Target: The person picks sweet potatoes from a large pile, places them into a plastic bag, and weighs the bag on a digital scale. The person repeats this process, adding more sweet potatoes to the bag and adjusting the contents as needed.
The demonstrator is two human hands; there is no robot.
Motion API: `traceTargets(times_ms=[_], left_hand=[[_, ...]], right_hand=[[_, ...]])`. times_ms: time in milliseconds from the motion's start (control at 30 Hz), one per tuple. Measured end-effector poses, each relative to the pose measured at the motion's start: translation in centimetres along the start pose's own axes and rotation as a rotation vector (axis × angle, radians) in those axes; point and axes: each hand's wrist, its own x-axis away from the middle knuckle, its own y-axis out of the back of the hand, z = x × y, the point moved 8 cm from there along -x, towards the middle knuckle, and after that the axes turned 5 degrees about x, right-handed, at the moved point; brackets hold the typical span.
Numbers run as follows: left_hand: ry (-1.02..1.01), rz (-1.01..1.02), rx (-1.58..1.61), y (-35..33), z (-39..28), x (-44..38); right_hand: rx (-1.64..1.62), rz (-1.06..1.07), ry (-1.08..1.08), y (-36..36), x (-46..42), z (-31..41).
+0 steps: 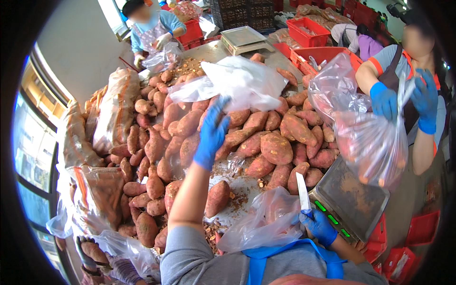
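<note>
My left hand (213, 133), in a blue glove, reaches over a heap of sweet potatoes (276, 149) with its fingers apart and nothing in them. Its fingertips overlap the near edge of a stack of clear plastic bags (245, 82); whether they touch, I cannot tell. Close to my body, my right hand (319, 227) in a blue glove grips a knife (302, 192), its pale blade pointing up and away. A clear plastic bag (262, 224) with sweet potatoes inside lies against my front, beside the right hand. A lone sweet potato (217, 198) rests on the metal tabletop.
A scale (351, 197) with green lit displays stands at right. There a co-worker in blue gloves holds a filled plastic bag (372, 149). Gloved hands at lower left hold a sweet potato (93, 252). Sacks (117, 107) line the left; another scale (244, 39) and red crates (308, 32) stand beyond.
</note>
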Motion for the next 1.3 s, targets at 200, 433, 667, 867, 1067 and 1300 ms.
traceTargets(times_ms=[200, 433, 667, 867, 1067, 1300], left_hand=[[0.266, 0.348, 0.124, -2.5, -5.3, 14.5], [0.161, 0.586, 0.155, -7.2, -10.3, 19.5], [0.172, 0.189, -0.52, -0.8, -5.9, 10.8], [-0.241, 0.535, -0.924, -11.1, 2.2, 8.4], [-0.054, 0.193, -1.011, -4.9, 10.7, 1.5], [0.205, 0.345, -0.956, -1.7, 1.7, 6.4]], right_hand=[[-0.15, 0.073, 0.087, -1.9, -5.1, 3.4], [-0.02, 0.148, 0.245, -7.4, -13.4, 2.2], [0.129, 0.006, 0.351, -7.0, -12.8, 0.6], [0.118, 0.105, 0.334, -7.7, -9.9, 2.2], [0.152, 0.19, 0.353, -6.3, -5.1, 3.4], [0.168, 0.074, 0.387, -1.9, -0.9, 3.2]])
